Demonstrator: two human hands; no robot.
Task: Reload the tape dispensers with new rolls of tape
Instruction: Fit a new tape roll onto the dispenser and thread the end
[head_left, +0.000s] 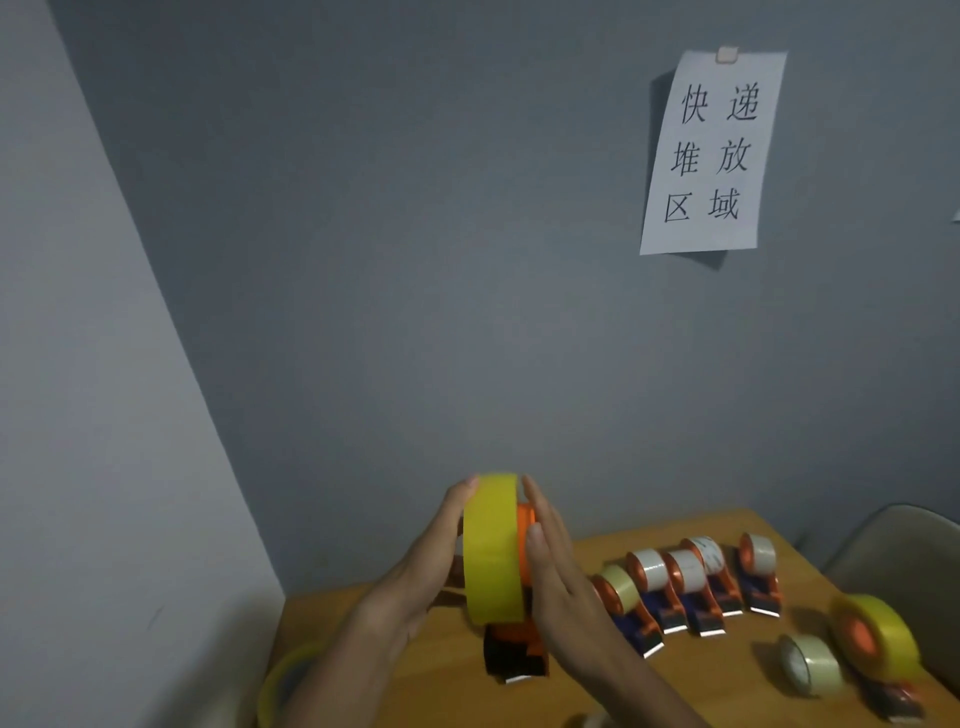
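A yellow tape roll (491, 545) sits partly on the orange hub of an orange-and-black tape dispenser (517, 649), both raised above the wooden table (597, 691). My left hand (426, 561) presses flat on the roll's left face. My right hand (553, 566) presses flat on the dispenser's right side, fingers straight. On the table to the right stands a row of several orange dispensers (685, 587) carrying pale rolls. Another dispenser with a yellow roll (875, 639) lies at the far right, and a loose clear roll (808, 670) rests beside it.
A yellow roll (283, 680) lies at the table's left front corner. Part of a white object (592, 719) shows at the bottom edge. A grey chair back (904, 561) stands right of the table. Grey walls close the left and back; a paper sign (711, 150) hangs on the wall.
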